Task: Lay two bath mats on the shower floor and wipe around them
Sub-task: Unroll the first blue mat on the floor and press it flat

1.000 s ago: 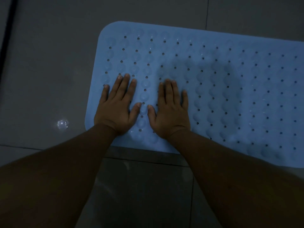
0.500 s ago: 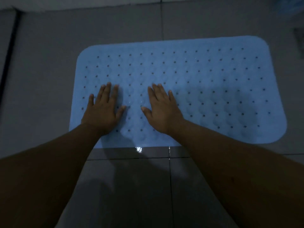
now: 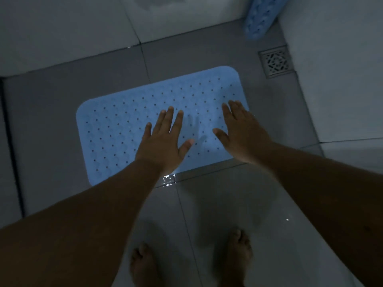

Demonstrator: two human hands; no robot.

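Head view: the blue bath mat [image 3: 124,129] lies flat on the grey shower floor [image 3: 51,96]. Over the mat's near half, the left hand [image 3: 163,139] is spread, fingers straight, holding nothing. The right hand [image 3: 240,131] is flat and empty over the mat's right end; contact cannot be told. A second rolled mat [image 3: 259,17] leans in the corner beyond the mat, near the drain [image 3: 276,61].

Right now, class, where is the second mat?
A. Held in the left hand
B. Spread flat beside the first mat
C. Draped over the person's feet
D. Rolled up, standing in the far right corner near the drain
D: the rolled mat stands in the far right corner, just beyond the drain, while the only flat mat lies under both open hands.
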